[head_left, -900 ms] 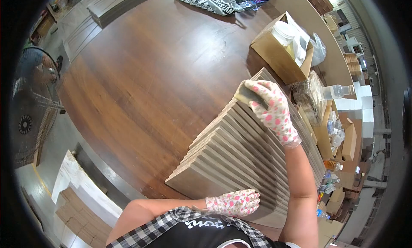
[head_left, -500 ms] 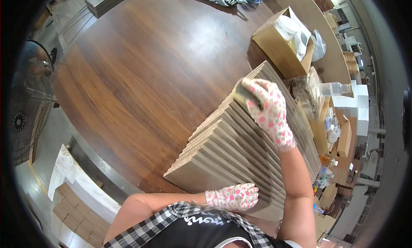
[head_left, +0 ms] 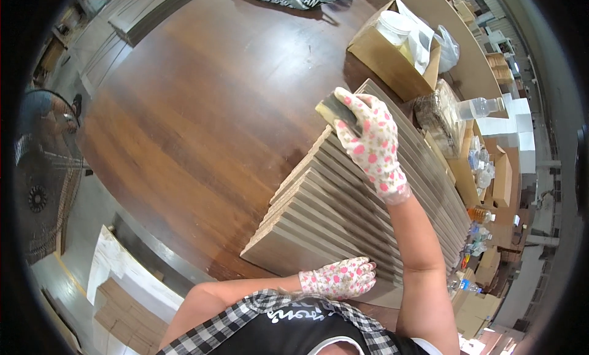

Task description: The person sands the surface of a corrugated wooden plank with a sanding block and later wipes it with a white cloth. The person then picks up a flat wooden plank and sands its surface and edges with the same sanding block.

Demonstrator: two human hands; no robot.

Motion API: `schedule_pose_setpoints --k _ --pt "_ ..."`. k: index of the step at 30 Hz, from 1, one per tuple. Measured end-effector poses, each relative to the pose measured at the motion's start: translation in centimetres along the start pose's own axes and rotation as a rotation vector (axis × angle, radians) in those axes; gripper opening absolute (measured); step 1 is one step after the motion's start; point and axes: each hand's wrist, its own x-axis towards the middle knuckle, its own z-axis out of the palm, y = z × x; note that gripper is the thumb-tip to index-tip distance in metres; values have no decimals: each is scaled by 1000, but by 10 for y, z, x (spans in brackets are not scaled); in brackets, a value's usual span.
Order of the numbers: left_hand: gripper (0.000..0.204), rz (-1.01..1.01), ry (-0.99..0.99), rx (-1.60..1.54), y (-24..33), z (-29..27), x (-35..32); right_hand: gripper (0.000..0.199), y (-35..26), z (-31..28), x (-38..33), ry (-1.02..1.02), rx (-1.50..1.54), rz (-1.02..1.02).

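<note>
**Block at the far end of the boards**

Compared with the frame a second before: little shifted. Right hand (head_left: 371,143) stayed at the far end of the boards (head_left: 343,220), upper centre-right of the frame, still clamped around a sanding block (head_left: 334,109), fingers wrapped over its top. Left hand (head_left: 337,276) remained at lower centre, flat and spread on the near end of the boards, closed on nothing. View tilted slightly; block position on the boards read as much the same, perhaps a touch further along. Judged as a rubbing stroke held or just reversing at the far edge, not a new step.

Boards: a fanned row of pale grey-brown planks, overlapping like shingles, running from lower centre up toward the right. Near edges showed raw, lighter cores; top faces looked matte and smooth. Lay on a dark reddish wooden surface (head_left: 184,128), near its right side.

Around: open cardboard box (head_left: 383,54) with plastic bags at upper right, just beyond the boards; clear bottle (head_left: 481,106) further right; fan (head_left: 43,183) at far left, beside the surface.
</note>
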Motion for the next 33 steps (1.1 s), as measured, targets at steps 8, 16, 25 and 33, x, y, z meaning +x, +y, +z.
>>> schedule_pose_setpoints --k 8,16,25,33 --pt "41 -50 17 14 6 -5 2 44 2 5 -25 29 20 -58" --pt "37 -18 37 113 5 -7 -3 48 30 7 -34 143 -70 62" --pt "40 -2 -34 106 4 -5 3 39 80 21 13 345 -101 297" --pt "35 -33 -16 195 7 -17 0 33 128 -30 -64 383 -351 482"
